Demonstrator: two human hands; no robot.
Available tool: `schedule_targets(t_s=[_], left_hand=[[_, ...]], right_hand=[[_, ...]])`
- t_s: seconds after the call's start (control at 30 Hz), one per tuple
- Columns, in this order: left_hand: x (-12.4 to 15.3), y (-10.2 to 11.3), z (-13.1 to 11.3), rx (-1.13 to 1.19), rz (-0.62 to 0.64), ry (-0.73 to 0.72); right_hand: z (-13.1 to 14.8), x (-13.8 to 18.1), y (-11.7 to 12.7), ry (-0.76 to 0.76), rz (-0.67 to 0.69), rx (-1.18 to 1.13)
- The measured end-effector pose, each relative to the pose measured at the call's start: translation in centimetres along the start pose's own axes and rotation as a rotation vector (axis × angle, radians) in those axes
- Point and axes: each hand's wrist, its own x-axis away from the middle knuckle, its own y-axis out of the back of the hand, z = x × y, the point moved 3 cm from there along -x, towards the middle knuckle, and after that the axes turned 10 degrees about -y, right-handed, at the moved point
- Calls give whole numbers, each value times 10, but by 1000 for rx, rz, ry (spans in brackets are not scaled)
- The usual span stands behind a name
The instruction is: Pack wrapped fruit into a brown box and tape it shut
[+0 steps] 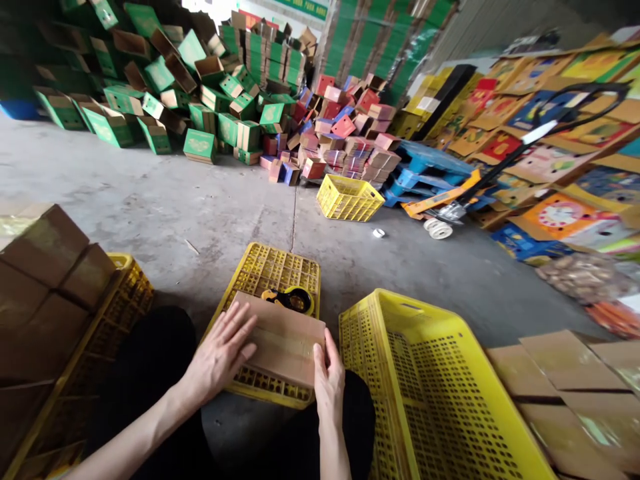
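head view shows a brown cardboard box (285, 347) lying on an upturned yellow crate (273, 270) on the concrete floor (175, 200). the left hand (223, 353) lies flat with fingers spread on the box's left edge. the right hand (329, 380) clasps its right end, thumb on top. a tape dispenser (293, 300) sits on the crate just behind the box. another yellow crate (430, 380) stands open at the right.

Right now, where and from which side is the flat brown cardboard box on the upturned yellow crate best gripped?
Grip the flat brown cardboard box by its two short ends, coming from left and right. It lies flat on the upturned yellow crate, so its underside is out of reach. The left hand rests on its left end; the right hand is at its right edge.
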Motion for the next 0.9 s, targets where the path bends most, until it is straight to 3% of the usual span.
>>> schedule_targets(t_s=[0.13,0.3,0.37,0.47,0.63,0.77,0.9], left_hand=[[-1,-15,-25,-77,124,-116],[-2,-24,-26,-122,127,-153],[-3,-24,-25,-132,125,-148],[-4,-24,-26,-126,133,-135],[-5,-27,-26,-87,133,-112],[-5,-29,-23,-44,132,-100],[-6,-27,-24,4,146,-93]], right_hand=[[1,-2,2,4,1,40],[-1,-5,3,-7,10,120],[5,-4,4,69,-25,181],[26,2,0,303,-102,287],[57,19,-35,589,63,450],[61,25,-63,619,161,555],[58,26,-69,612,147,558]])
